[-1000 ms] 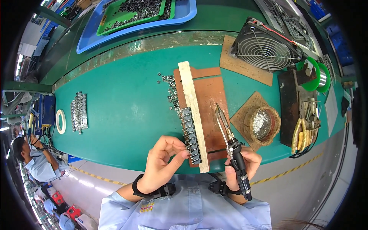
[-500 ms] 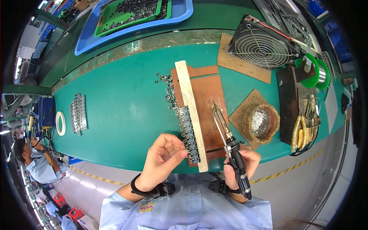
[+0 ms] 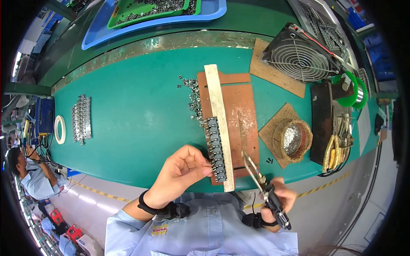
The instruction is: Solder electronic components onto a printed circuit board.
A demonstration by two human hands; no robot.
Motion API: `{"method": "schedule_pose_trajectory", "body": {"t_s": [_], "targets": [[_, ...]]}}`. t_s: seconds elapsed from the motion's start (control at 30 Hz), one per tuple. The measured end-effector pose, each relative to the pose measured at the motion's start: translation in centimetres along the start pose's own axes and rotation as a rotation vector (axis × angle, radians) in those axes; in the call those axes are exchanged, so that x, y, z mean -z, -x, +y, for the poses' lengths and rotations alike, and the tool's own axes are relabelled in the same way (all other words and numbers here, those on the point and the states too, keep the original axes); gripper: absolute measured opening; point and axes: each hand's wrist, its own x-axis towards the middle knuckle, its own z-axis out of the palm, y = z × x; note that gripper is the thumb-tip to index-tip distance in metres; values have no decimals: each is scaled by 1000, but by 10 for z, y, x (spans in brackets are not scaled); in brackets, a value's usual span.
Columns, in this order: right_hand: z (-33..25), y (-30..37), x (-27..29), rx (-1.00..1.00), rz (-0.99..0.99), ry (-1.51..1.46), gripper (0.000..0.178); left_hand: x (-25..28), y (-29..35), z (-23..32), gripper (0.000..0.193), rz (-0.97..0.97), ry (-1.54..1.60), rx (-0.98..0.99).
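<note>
My left hand point(image 3: 181, 170) is beside the near end of a row of small black electronic components point(image 3: 215, 149). Its thumb and index finger pinch together against the row's left edge; what they hold is too small to make out. The row lies along a pale wooden strip point(image 3: 219, 100) on a brown board point(image 3: 239, 113). In my right hand point(image 3: 285, 196) is a black-handled soldering iron point(image 3: 273, 199) with a thin metal tube along its shaft. Its tip points away from me, over the board's near right part, apart from the components.
Loose metal bits point(image 3: 194, 100) lie left of the board. Rightward are a round pot point(image 3: 306, 145) holding silvery material, a fan point(image 3: 301, 59), a green solder spool point(image 3: 348, 96) and a dark metal box point(image 3: 321, 123). Component strips point(image 3: 82, 119) and a tape roll point(image 3: 60, 129) lie left; a blue tray point(image 3: 92, 36) stands behind.
My right hand has drawn the soldering iron toward me and to the right, its tip leaving the board's middle. My left thumb and finger remain at the row's near end. The view has shifted slightly.
</note>
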Motion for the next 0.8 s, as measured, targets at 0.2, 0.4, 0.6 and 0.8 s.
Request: {"method": "schedule_pose_trajectory", "body": {"t_s": [0.2, 0.4, 0.6, 0.8], "targets": [[-16, -8, 8, 184, -251, 188, 46, -6, -2, 4, 15, 45, 58, 16], [-15, -6, 5, 250, -244, 234, 47, -6, -1, 3, 14, 29, 53, 13], [-16, -8, 4, 248, -280, 255, 48, -1, 0, -1, 12, 18, -11, 3], [-16, -9, 4, 240, -292, 248, 48, -2, -1, -1, 13, 37, 7, 9]]}}
